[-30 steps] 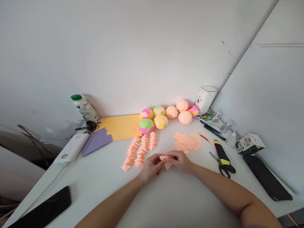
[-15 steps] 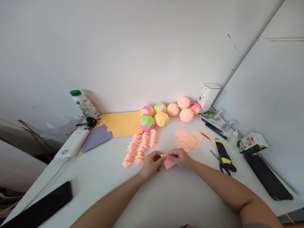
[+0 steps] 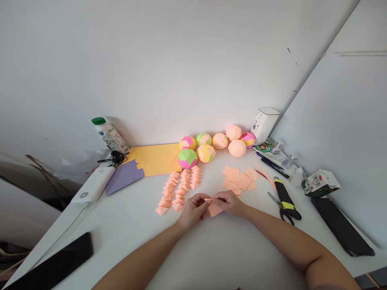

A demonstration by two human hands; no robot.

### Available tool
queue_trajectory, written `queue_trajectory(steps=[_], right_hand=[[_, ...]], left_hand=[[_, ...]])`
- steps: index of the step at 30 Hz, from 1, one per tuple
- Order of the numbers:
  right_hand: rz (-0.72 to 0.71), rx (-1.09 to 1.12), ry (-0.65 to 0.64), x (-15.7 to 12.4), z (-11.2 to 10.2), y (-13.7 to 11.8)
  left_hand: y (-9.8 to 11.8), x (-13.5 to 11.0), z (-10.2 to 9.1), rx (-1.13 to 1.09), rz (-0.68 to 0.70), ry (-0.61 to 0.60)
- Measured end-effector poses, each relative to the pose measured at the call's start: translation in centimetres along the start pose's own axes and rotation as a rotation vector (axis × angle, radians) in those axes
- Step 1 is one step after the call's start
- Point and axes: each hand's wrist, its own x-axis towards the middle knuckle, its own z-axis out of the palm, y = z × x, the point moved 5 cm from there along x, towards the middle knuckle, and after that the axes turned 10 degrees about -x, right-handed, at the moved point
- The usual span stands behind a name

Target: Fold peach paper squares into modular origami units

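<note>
Between my two hands is a small peach paper piece, its upper edge folded and a corner pointing down. My left hand pinches its left side. On the other side, the thumb and fingers of my right hand are closed on it too. Just beyond my right hand lies a loose pile of flat peach paper squares. Folded peach paper units overlap in several rows beyond my left hand. Behind them, against the wall, sit several faceted paper balls in peach, pink, green and yellow.
A yellow sheet, a purple sheet, keys, a bottle and a white power bank lie left. Scissors, a utility knife, pens, a small carton and a black phone are right.
My hands stay on the paper piece with hardly any movement. The whole view has shifted very slightly with my head.
</note>
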Motion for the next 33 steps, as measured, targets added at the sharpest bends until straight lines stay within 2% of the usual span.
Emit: queue_trajectory(steps=[10, 23, 33], right_hand=[[0.036, 0.031, 0.028, -0.2, 0.16, -0.25], [-0.03, -0.004, -0.006, 0.03, 0.19, 0.04], [-0.006, -0.019, -0.047, 0.1, 0.19, 0.09]], left_hand=[[0.66, -0.12, 0.28, 0.015, 0.013, -0.007], [0.18, -0.05, 0.1, -0.003, 0.015, -0.007], [0.12, -0.16, 0.03, 0.022, 0.007, -0.003]])
